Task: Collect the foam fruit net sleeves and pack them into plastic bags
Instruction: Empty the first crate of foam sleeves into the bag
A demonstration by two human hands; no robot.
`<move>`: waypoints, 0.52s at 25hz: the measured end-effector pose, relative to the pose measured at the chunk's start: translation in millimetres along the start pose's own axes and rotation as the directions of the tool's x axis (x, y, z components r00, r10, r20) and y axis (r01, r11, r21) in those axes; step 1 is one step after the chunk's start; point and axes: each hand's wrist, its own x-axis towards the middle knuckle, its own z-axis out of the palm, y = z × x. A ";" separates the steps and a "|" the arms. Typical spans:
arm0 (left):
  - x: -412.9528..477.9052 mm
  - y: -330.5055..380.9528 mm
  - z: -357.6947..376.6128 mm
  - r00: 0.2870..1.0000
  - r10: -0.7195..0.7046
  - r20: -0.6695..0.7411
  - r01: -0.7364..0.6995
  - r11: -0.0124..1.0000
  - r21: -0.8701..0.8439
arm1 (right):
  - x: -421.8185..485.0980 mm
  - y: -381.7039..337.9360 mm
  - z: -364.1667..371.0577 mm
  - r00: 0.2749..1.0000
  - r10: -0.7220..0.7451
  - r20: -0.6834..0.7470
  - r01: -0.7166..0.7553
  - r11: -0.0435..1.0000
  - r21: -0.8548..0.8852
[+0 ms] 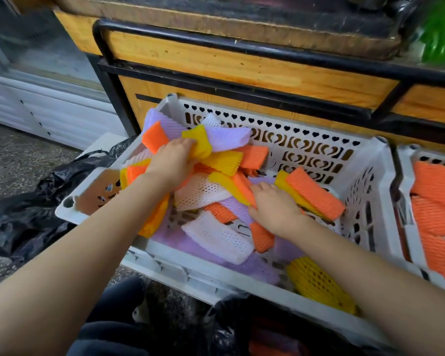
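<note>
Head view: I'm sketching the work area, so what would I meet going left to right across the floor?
Black plastic bag → white crate of mixed foam sleeves, with the left hand gripping a bunch and then the right hand inside it → second crate holding orange sleeves.

matt foam sleeves [211,194], white plastic crate [362,181]

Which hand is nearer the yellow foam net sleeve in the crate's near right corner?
Right. Right hand just beyond the yellow sleeve; left hand farther off, up-left.
</note>
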 end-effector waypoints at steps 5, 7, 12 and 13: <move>-27.0 20.8 -19.0 0.975 -0.066 -0.212 0.004 0.960 -0.279 | -28.0 20.2 -45.6 0.997 0.073 0.013 -0.074 0.975 0.210; -43.9 33.1 -25.3 0.948 -0.121 -0.293 -0.010 0.913 -0.408 | -43.4 25.1 -63.2 0.993 0.119 0.004 -0.117 0.963 0.243; -78.3 53.5 -23.9 0.928 -0.290 -0.232 0.039 0.697 -0.716 | -88.4 15.3 -102.9 0.967 0.144 -0.212 -0.076 0.950 0.302; -82.6 56.8 -23.6 0.937 -0.286 -0.203 0.044 0.670 -0.741 | -95.5 9.4 -107.7 0.947 0.126 -0.295 -0.038 0.957 0.286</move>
